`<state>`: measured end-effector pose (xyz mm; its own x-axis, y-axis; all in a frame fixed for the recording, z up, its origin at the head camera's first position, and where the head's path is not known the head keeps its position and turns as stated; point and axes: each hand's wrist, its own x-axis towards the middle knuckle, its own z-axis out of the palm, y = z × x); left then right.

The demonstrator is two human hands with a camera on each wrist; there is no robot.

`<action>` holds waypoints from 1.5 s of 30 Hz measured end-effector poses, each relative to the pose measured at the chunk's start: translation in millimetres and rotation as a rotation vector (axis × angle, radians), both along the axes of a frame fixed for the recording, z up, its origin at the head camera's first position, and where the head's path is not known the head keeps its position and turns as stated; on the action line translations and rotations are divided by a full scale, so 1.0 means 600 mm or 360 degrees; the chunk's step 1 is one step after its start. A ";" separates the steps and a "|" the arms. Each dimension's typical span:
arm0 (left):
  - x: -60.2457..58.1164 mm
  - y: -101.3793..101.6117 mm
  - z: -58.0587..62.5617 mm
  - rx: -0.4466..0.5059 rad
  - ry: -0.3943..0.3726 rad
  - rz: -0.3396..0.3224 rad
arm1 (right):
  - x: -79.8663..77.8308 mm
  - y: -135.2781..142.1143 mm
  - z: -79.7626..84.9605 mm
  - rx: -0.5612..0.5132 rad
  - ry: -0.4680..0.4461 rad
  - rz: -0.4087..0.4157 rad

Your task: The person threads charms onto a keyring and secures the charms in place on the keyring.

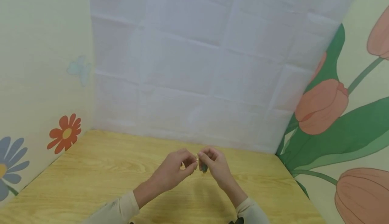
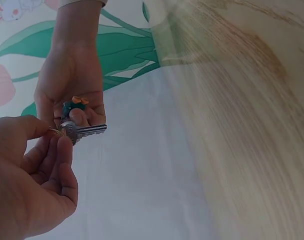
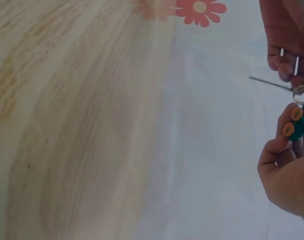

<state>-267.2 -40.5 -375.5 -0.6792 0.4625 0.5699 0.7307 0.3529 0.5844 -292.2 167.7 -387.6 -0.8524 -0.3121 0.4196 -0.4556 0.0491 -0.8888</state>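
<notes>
My left hand (image 1: 174,167) and right hand (image 1: 217,166) are close together above the table, fingertips nearly meeting. In the left wrist view, the left thumb and a finger pinch a thin gold-coloured key ring (image 2: 56,131). A silver key (image 2: 92,130) sticks out sideways beside the ring; in the right wrist view the key (image 3: 271,84) appears edge-on as a thin blade. Curled fingers of the right hand hold a small dark green charm with orange parts (image 3: 299,124), just under the ring (image 3: 302,93). The exact join between charm and ring is partly hidden by fingers.
A wood-grain table (image 1: 121,163) lies under the hands. Behind it hangs a creased white sheet (image 1: 182,65). Panels with printed flowers stand on the left (image 1: 39,82) and right (image 1: 364,143).
</notes>
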 end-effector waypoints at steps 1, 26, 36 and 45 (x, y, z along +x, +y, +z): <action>0.000 0.001 -0.002 0.0003 -0.0027 -0.0001 | 0.001 0.000 0.001 0.0008 0.0010 -0.0011; -0.005 0.000 0.003 0.0257 -0.0005 0.0079 | 0.025 -0.007 0.030 0.0044 0.0291 -0.0037; -0.004 0.000 -0.002 0.0263 0.0117 0.0070 | 0.021 -0.008 0.025 0.0025 0.0318 -0.0021; -0.005 0.001 0.000 0.0274 0.0218 0.0028 | 0.018 -0.009 0.022 0.0026 0.0292 -0.0035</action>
